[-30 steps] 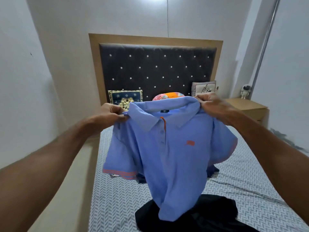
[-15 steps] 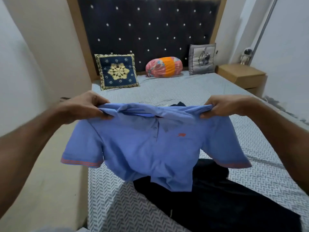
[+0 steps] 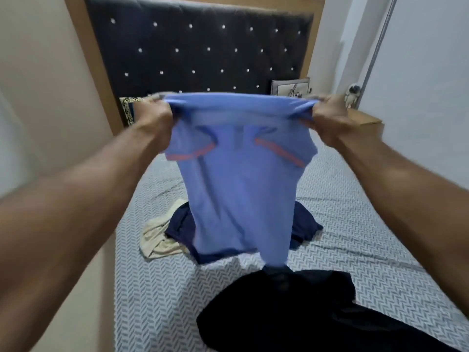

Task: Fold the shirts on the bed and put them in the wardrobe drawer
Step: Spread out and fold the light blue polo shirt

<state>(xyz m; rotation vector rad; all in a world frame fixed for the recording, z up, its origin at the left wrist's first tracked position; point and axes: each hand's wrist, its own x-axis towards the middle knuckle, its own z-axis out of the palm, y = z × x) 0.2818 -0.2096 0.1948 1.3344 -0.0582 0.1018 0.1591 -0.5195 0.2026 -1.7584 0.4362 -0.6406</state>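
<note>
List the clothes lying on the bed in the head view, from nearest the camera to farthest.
black garment → navy shirt, with a cream garment beside it at about the same depth. The blue polo shirt is not lying down: the left hand and right hand hold it up.

Both arms reach forward, left hand [image 3: 158, 115] and right hand [image 3: 330, 116] raised, fingers curled tight.

The polo shirt [image 3: 238, 199] is light blue with orange-red trim on its sleeve hems. The bed [image 3: 355, 224] sheet carries a grey-and-white herringbone pattern. On it lie a navy garment [image 3: 304, 227], a cream one [image 3: 157, 237] and a black one [image 3: 291, 313]. The headboard [image 3: 203, 47] is dark with silver studs and a tan wooden frame.
</note>
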